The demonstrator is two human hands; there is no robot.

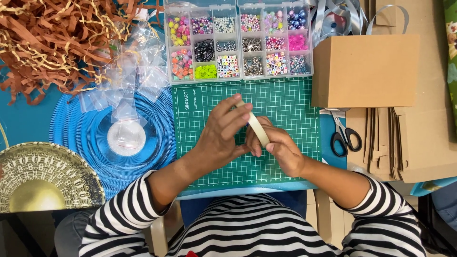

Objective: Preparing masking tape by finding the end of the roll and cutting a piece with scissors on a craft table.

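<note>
Both hands over green mat [290, 102], centre. Left hand [220, 135] and right hand [278, 148] fingers pinching tape roll [257, 128] between them, apparently picking at its end. Bead box [238, 42] at 12 o'clock, scissors [343, 135] at 3.

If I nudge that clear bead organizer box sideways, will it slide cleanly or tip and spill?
The bead organizer box looks low, wide and flat, so it probably slides rather than tips. Its filled compartments suggest some weight. The lid appears open, so a jerk could scatter beads. Both hands are busy holding the tape roll.
</note>
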